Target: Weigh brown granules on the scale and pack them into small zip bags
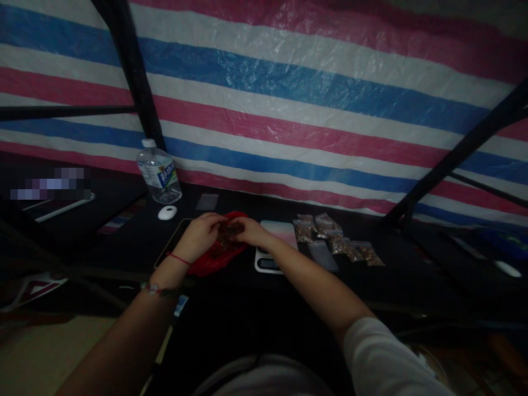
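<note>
My left hand (198,235) and my right hand (249,231) meet over a red plastic bag (214,257) on the dark table (136,242). Between their closed fingers sits a small clear bag of brown bits (229,229), held from both sides. A white digital scale (272,250) lies just right of my right hand. Several filled small clear bags (338,242) lie in a row right of the scale, with an empty flat one (324,256) in front of them.
A clear water bottle (159,171) stands at the back left, a white mouse (167,212) beside it. An empty small bag (207,201) lies behind my hands. A striped tarp (313,93) and black metal poles (136,82) close off the back.
</note>
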The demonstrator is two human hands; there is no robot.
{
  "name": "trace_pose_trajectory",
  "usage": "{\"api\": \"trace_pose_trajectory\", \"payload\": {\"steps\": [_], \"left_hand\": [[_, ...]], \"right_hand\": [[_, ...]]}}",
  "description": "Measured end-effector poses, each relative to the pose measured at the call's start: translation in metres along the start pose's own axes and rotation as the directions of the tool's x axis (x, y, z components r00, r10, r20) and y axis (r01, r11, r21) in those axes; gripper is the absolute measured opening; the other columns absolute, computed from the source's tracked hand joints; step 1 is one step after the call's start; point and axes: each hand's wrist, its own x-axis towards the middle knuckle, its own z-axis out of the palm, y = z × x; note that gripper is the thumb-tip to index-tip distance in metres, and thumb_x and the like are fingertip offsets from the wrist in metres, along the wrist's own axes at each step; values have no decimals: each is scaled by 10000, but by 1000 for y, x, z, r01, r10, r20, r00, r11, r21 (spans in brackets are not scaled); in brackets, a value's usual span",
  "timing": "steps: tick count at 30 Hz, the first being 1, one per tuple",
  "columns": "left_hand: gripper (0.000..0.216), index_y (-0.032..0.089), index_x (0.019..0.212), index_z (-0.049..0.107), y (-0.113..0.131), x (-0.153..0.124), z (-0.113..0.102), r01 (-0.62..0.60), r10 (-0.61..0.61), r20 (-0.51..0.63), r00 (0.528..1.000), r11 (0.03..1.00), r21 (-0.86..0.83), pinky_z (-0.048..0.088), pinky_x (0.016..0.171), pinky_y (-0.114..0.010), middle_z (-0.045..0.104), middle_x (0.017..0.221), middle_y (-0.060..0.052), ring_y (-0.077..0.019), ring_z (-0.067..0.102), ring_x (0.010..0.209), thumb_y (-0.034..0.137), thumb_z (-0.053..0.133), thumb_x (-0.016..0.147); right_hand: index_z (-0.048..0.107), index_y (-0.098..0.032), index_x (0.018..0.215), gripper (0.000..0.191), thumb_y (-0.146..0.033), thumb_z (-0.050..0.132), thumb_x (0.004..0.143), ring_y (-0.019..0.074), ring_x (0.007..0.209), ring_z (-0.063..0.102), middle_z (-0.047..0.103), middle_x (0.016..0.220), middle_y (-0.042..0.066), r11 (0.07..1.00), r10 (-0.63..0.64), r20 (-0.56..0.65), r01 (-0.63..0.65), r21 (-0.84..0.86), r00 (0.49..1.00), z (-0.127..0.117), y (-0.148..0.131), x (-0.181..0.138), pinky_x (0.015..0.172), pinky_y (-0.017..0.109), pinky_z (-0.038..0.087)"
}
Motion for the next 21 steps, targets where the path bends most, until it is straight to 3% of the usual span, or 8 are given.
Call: {"api": "trace_pose_trajectory", "payload": {"steps": [5, 8, 11, 14, 21], "left_hand": [[365, 203, 1040, 693, -7, -1, 3, 70, -77, 144, 987, 996, 50, 465, 918, -313, 712, 1046, -69, -214, 648, 961, 231, 407, 815], [372, 219, 1036, 699, -7, -1, 6, 45, -49, 202, 978, 999, 22, 458, 922, -302, 717, 1047, -53, -207, 646, 978, 223, 409, 802], [396, 203, 1027, 705, -6, -1, 6, -6, 8, 209, 978, 1000, -10, 442, 947, -302, 707, 1077, -61, -204, 631, 1015, 181, 390, 788], [397, 188, 1032, 701, -5, 0, 5, 35, -37, 147, 988, 999, 16, 444, 941, -317, 702, 1081, -81, -216, 638, 995, 174, 388, 790], [209, 262, 793, 740, -3, -3, 24, 19, -24, 318, 948, 1000, 18, 480, 819, -295, 736, 850, -54, -212, 666, 805, 239, 539, 741]], "right_hand": [[641, -202, 986, 377, -164, 732, 622, 155, 865, 633, 679, 936, 1, 997, 7, -5, -7, -78, 1000, 1, 0, -2, 822, 300, 485], [640, -201, 998, 383, -175, 727, 625, 162, 877, 630, 679, 948, 9, 991, 3, -33, -7, -135, 999, 4, 1, -3, 826, 305, 481], [643, -203, 988, 371, -192, 730, 628, 163, 864, 628, 680, 942, 11, 986, 2, -24, -6, -164, 1000, 4, 1, -4, 817, 307, 482], [640, -193, 986, 356, -190, 725, 640, 155, 844, 632, 682, 936, 15, 992, 7, -20, -9, -125, 1000, -2, 0, -6, 797, 298, 488], [640, -191, 1006, 383, -189, 736, 635, 160, 882, 632, 676, 980, 17, 993, -27, -73, 18, -120, 997, -26, -3, -17, 839, 312, 481]]}}
